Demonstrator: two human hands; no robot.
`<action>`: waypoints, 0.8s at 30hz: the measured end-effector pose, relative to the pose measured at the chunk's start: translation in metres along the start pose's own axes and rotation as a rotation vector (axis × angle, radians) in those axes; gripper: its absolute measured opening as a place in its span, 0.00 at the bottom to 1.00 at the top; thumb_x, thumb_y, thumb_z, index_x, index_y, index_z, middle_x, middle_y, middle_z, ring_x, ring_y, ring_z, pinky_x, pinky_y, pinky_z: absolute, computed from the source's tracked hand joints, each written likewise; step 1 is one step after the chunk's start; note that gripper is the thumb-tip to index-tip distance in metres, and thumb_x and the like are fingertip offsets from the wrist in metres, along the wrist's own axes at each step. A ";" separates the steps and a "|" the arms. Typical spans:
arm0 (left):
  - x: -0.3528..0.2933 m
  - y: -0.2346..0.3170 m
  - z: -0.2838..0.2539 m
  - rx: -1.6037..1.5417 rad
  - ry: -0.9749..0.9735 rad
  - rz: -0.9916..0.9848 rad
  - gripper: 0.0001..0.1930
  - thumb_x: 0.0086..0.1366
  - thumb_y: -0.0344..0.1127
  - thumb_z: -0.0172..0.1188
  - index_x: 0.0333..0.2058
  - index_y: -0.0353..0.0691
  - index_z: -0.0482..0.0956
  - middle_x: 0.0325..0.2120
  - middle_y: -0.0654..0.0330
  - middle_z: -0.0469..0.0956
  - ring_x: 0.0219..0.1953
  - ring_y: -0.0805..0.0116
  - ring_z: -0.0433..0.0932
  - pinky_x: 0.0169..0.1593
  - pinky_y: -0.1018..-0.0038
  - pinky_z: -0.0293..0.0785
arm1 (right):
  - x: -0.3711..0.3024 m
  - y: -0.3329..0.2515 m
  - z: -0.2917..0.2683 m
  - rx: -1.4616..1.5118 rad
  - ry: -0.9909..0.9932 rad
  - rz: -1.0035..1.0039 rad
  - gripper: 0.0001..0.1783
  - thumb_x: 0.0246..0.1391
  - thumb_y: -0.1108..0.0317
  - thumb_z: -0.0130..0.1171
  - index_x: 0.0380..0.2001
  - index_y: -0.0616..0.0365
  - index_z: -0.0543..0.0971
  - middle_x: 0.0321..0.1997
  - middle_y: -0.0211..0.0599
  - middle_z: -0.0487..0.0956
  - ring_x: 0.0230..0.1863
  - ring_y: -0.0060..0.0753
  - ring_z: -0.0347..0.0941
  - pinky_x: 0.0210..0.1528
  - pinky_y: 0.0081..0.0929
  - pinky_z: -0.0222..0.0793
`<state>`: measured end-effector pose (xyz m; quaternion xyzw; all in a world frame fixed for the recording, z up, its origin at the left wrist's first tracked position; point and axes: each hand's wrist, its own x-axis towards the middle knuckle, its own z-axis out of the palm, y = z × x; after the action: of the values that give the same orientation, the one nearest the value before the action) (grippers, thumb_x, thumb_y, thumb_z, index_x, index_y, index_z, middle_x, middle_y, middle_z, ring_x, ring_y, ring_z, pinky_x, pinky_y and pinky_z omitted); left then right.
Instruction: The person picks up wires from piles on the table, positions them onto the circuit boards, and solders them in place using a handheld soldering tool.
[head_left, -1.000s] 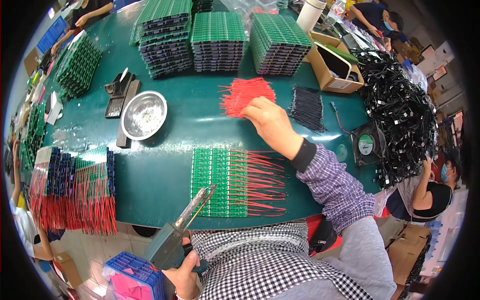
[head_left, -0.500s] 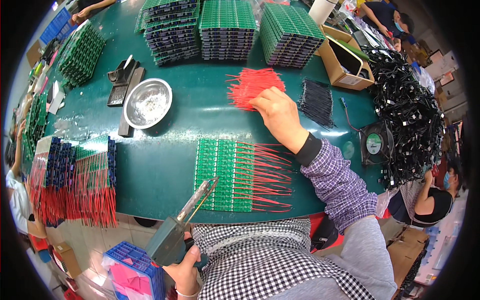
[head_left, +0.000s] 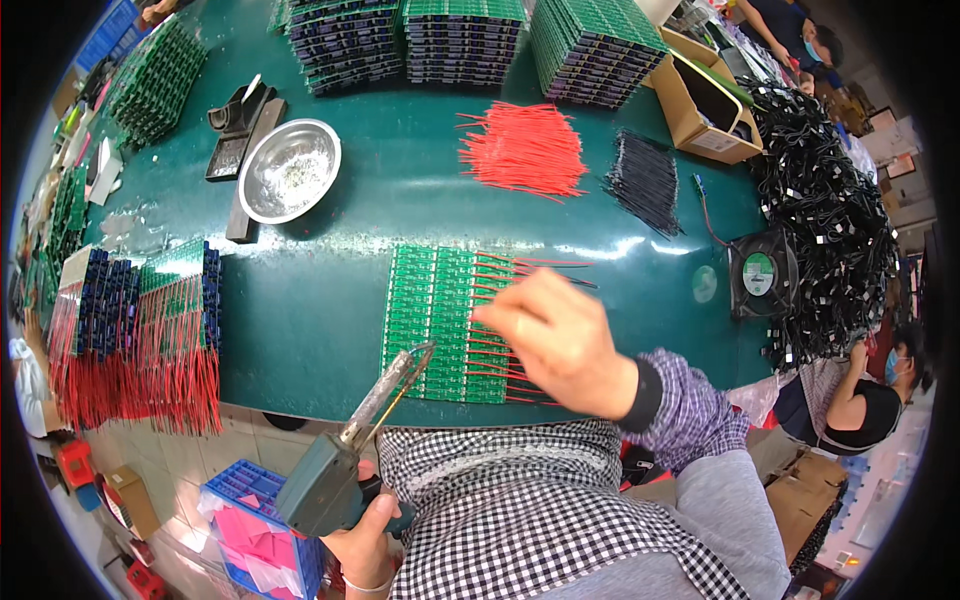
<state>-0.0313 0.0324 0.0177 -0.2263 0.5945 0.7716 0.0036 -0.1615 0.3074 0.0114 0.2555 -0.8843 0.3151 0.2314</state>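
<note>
My left hand (head_left: 365, 540) grips the handle of a dark green soldering gun (head_left: 325, 485). Its metal tip lies over a green circuit board panel (head_left: 410, 300), which is laid flat near the table's front edge. Thin red wires stick out from the panel's right side. Above that side, my right hand (head_left: 565, 345) is closed in a pinch, thumb and forefinger at the wire ends. It appears to hold a red wire, mostly hidden by the hand. Beyond lie a pile of loose red wires (head_left: 525, 150) and a bundle of black wires (head_left: 643, 183).
A metal bowl (head_left: 290, 172) rests by a dark soldering-iron stand (head_left: 235, 135). Stacks of circuit boards (head_left: 465, 45) line the back. Wired panels (head_left: 140, 330) overhang the left edge. Rightward are a small fan (head_left: 762, 275), a cardboard box (head_left: 705, 125) and heaped black cables (head_left: 830, 230). Other people work nearby.
My right hand has moved from the red wire pile toward me, to the right side of the panel. My left hand still holds the soldering gun over the board. The view has shifted slightly.
</note>
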 end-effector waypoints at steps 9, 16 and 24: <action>-0.019 -0.009 -0.020 0.394 0.024 0.000 0.25 0.53 0.20 0.70 0.51 0.29 0.75 0.42 0.50 0.79 0.27 0.70 0.76 0.27 0.77 0.74 | -0.043 -0.041 0.016 0.076 -0.044 0.098 0.16 0.38 0.80 0.67 0.36 0.63 0.83 0.32 0.35 0.79 0.28 0.33 0.74 0.26 0.28 0.71; -0.021 -0.008 -0.035 0.846 -0.163 0.141 0.15 0.53 0.30 0.74 0.39 0.33 0.83 0.35 0.53 0.82 0.32 0.61 0.81 0.36 0.68 0.76 | -0.052 -0.047 0.021 0.032 -0.028 0.120 0.14 0.38 0.80 0.65 0.34 0.64 0.84 0.32 0.36 0.79 0.29 0.34 0.75 0.27 0.29 0.72; -0.014 -0.001 -0.022 0.870 -0.231 0.386 0.10 0.51 0.26 0.71 0.33 0.31 0.83 0.29 0.50 0.81 0.26 0.54 0.81 0.30 0.68 0.76 | -0.053 -0.050 0.020 0.008 -0.056 0.124 0.16 0.36 0.79 0.65 0.35 0.65 0.83 0.32 0.37 0.79 0.31 0.35 0.76 0.29 0.29 0.74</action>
<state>-0.0111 0.0164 0.0175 -0.0024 0.8885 0.4585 0.0207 -0.0963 0.2766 -0.0108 0.2098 -0.9033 0.3250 0.1855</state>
